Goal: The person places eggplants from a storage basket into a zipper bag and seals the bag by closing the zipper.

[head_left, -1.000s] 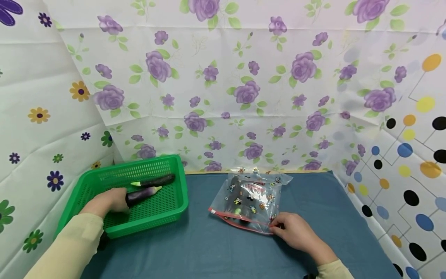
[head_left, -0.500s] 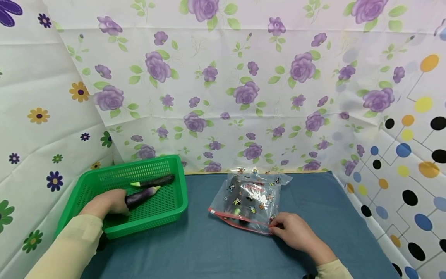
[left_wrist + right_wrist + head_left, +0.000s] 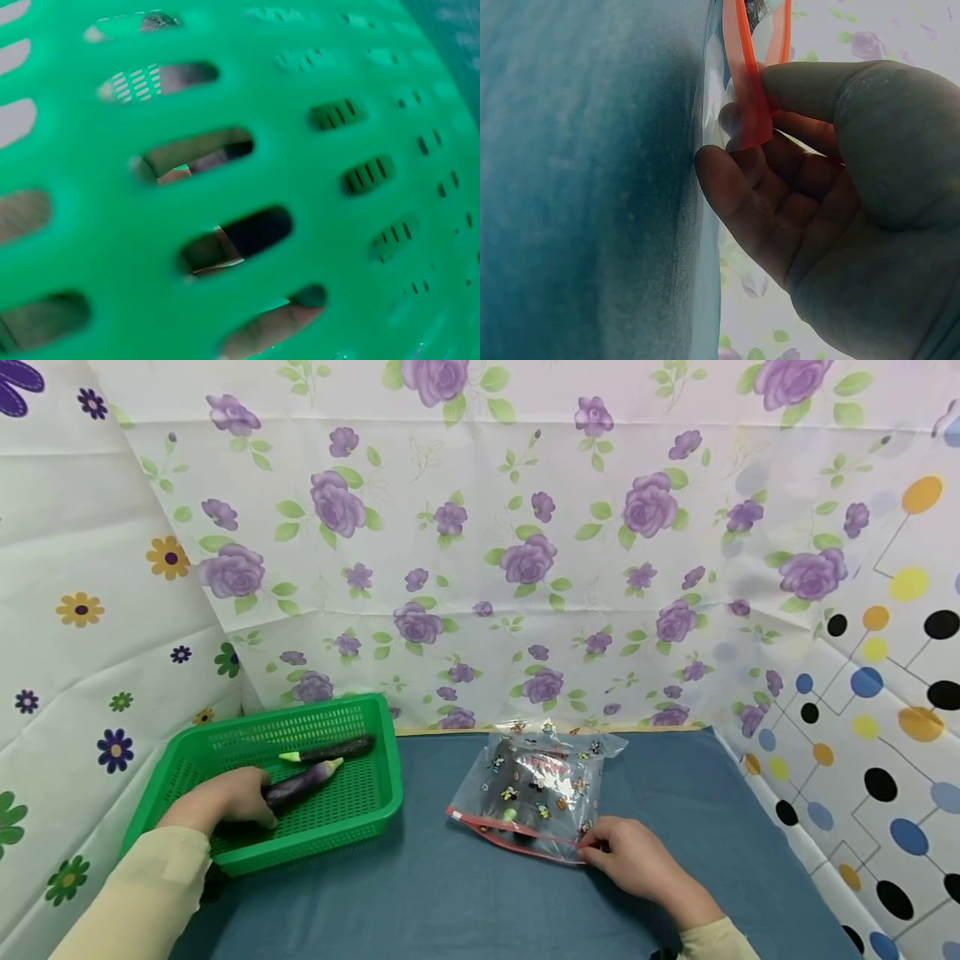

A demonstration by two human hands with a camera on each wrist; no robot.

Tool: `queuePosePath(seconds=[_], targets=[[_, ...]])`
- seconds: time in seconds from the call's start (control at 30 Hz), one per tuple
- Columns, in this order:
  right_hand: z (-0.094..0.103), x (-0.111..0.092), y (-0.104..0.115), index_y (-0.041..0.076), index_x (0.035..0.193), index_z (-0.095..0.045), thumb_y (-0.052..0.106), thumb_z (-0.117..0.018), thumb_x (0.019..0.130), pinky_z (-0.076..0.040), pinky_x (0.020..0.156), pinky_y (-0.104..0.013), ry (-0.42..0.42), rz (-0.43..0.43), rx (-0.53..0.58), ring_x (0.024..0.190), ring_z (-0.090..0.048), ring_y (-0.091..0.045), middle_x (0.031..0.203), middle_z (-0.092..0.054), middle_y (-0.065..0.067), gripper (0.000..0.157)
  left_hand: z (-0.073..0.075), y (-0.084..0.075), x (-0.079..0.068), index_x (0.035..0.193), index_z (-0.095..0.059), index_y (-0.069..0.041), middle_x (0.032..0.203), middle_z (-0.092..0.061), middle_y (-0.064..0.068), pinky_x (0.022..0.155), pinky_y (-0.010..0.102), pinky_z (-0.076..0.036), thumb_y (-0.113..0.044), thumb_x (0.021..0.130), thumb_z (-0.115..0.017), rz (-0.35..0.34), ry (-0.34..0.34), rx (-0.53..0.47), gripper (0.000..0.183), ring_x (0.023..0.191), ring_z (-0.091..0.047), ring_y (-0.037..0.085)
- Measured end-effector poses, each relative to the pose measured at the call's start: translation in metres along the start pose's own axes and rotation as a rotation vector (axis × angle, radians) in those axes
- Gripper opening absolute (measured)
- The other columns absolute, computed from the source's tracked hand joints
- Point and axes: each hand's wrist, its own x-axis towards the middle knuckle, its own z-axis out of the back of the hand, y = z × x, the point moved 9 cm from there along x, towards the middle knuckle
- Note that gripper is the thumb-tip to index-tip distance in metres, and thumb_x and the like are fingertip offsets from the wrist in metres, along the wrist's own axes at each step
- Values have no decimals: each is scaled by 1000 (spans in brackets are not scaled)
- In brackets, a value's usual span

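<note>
My left hand [image 3: 238, 795] is down inside the green basket [image 3: 390, 802], gripping a dark purple eggplant [image 3: 296, 787] by its thick end. That eggplant's pale stem end points to the back right. Behind it lies a second eggplant [image 3: 337, 750] with a green tip. The left wrist view shows mostly the basket wall [image 3: 150, 262], with parts of the fingers behind its slots. My right hand [image 3: 630, 856] pinches the corner of a clear zip bag [image 3: 558, 785] at its red strip [image 3: 746, 90], thumb against fingers. Dark contents with a green tip show through the printed plastic.
A blue cloth [image 3: 450, 902] covers the table. The basket stands at the left and the bag lies flat at centre right, mouth toward me. A flowered curtain [image 3: 487, 568] hangs behind, with patterned sheets on both sides.
My left hand and the eggplant in it have shifted very slightly left inside the basket. The right hand keeps its pinch on the bag, which stays in place.
</note>
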Motion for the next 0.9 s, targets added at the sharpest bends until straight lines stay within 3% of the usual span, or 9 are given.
queuePosePath(seconds=[0.23,0.37,0.5,0.9], targets=[[-1,0,0,31,86,-76,29,-77,93,-47,60,-26,2,10,0,67,-55,3,80,-60,20,8,3,2,1,137,-49,19,132,-52,40,90,61,-48,-38,84,-83,-31,-19,-16,85,118,-53,56],[-1,1,-1,33,86,-76,28,-77,93,-47,60,-26,-1,7,0,67,-55,3,80,-60,20,8,5,-1,1,131,-55,16,120,-61,31,82,55,-50,-39,84,-84,-54,-37,-24,77,102,-60,41],[-1,0,-1,33,87,-76,28,-77,93,-47,60,-26,0,7,-2,67,-55,3,80,-60,21,8,7,-3,3,127,-60,12,111,-65,20,78,50,-50,-39,83,-84,-73,-58,-30,71,92,-59,29],[-1,0,-1,31,86,-76,29,-77,93,-47,59,-26,-2,14,3,67,-55,3,79,-60,20,7,16,-17,-2,135,-56,10,118,-64,20,75,49,-51,-46,84,-83,-84,-123,-91,81,93,-62,28]])
